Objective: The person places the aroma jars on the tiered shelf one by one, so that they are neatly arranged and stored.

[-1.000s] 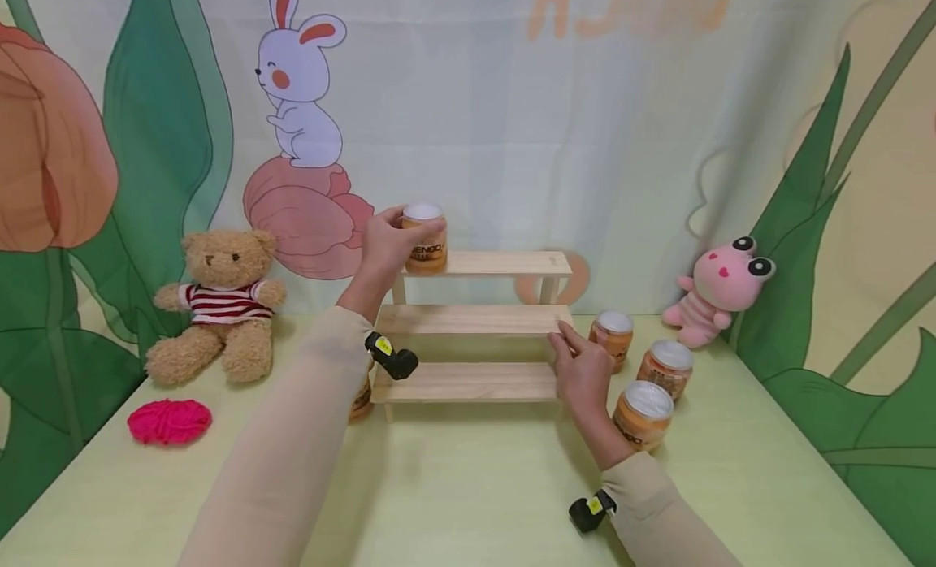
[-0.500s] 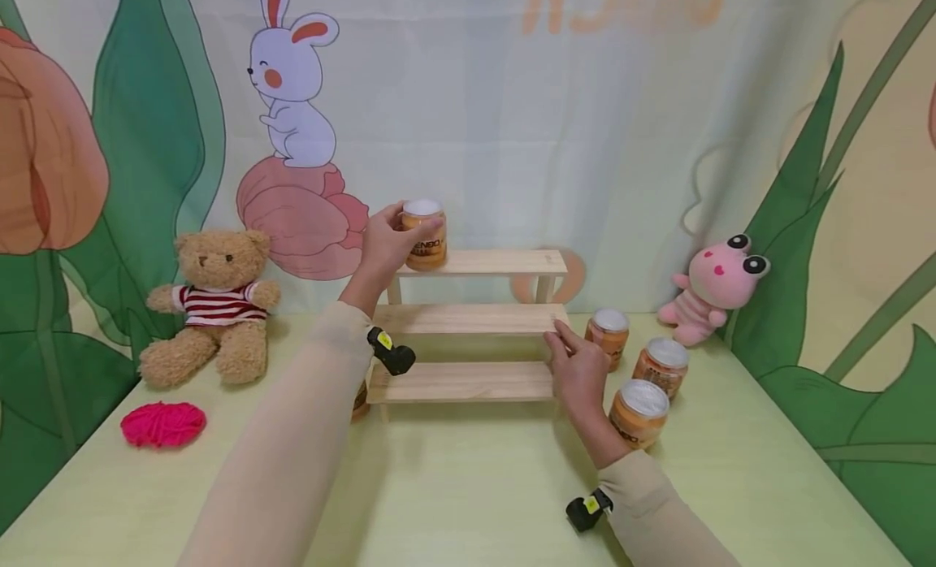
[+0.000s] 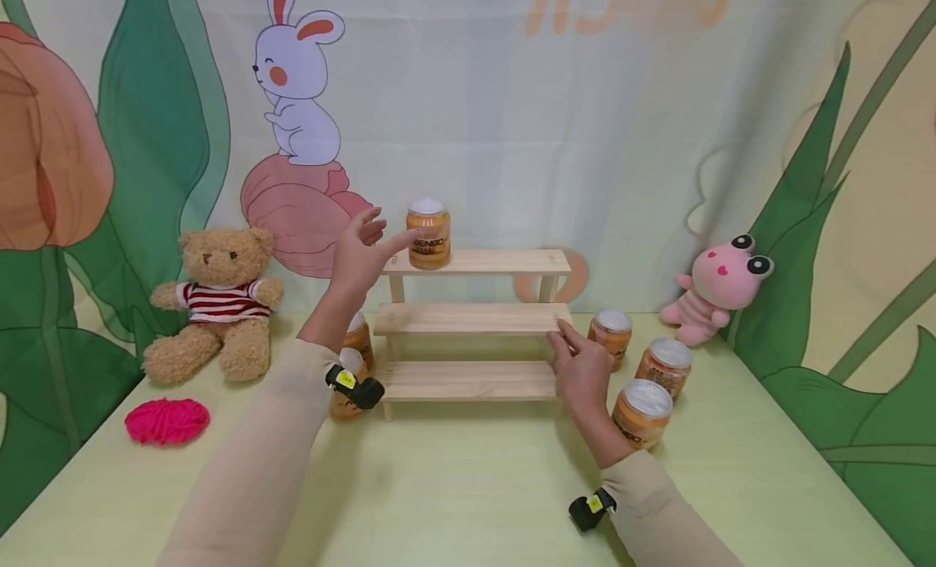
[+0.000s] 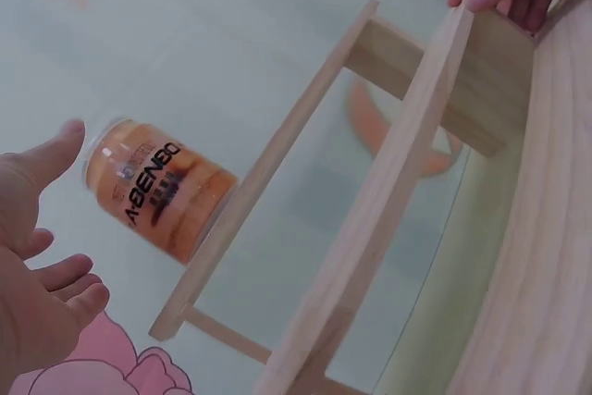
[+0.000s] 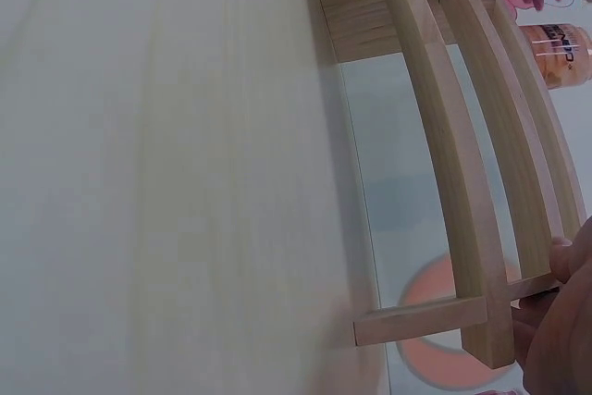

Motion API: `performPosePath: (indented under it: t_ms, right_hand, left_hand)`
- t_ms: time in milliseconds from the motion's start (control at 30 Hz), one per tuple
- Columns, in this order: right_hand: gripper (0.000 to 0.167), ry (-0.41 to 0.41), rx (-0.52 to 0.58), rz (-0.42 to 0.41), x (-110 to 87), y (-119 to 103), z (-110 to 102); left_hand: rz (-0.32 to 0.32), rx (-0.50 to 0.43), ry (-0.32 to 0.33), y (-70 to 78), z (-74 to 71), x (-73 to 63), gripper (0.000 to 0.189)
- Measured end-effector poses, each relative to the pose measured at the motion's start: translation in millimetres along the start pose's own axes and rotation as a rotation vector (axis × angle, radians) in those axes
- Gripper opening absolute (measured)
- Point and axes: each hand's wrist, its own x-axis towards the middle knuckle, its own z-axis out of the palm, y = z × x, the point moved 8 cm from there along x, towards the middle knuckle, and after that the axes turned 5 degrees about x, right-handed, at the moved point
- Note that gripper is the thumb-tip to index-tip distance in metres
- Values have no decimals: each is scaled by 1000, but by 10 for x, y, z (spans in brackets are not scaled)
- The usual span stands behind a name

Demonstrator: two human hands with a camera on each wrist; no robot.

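Observation:
An orange jar (image 3: pixel 428 235) with a pale lid and dark lettering stands upright near the left end of the top tier of a three-tier wooden shelf (image 3: pixel 475 319). Just left of that jar is my left hand (image 3: pixel 358 254), its fingers spread and apart from it; the left wrist view shows a gap between hand (image 4: pixel 42 265) and jar (image 4: pixel 162 187). With thumb and fingers my right hand (image 3: pixel 582 368) pinches the right end of the middle tier. In the right wrist view that hand (image 5: pixel 564 321) is partly cut off by the frame's edge.
Right of the shelf stand several orange jars (image 3: pixel 642 413). Two more jars (image 3: pixel 349 404) are on its left, partly behind the left wrist. A teddy bear (image 3: pixel 223 307) and pink yarn (image 3: pixel 167 422) lie at the left; a pink frog toy (image 3: pixel 717 291) sits at the back right.
My left hand has let go of the jar on the top tier and moved left, its fingers spreading. The jar stays on the tier. The right hand keeps its hold on the shelf.

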Motion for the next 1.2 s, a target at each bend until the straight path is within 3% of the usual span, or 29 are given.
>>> performPosePath:
  t_ms: [200, 367, 533, 933, 1067, 1200]
  right_hand:
    - [30, 1, 2, 6, -12, -1, 37]
    - [30, 1, -10, 6, -4, 19, 11]
    - [30, 13, -11, 5, -12, 11, -4]
    - [30, 2, -24, -6, -4, 9, -14]
    - [30, 13, -21, -14, 3, 9, -19]
    - [30, 3, -13, -11, -5, 11, 10]
  left_hand:
    - [32, -48, -13, -41, -175, -239, 80]
    - [76, -63, -31, -78, -213, -434, 76]
    - [36, -80, -45, -265, -263, -609, 76]
    - [-34, 9, 11, -581, -397, -839, 75]
    - [-47, 74, 50, -690, -439, -879, 70]
    - [-51, 145, 37, -791, -472, -947, 69]
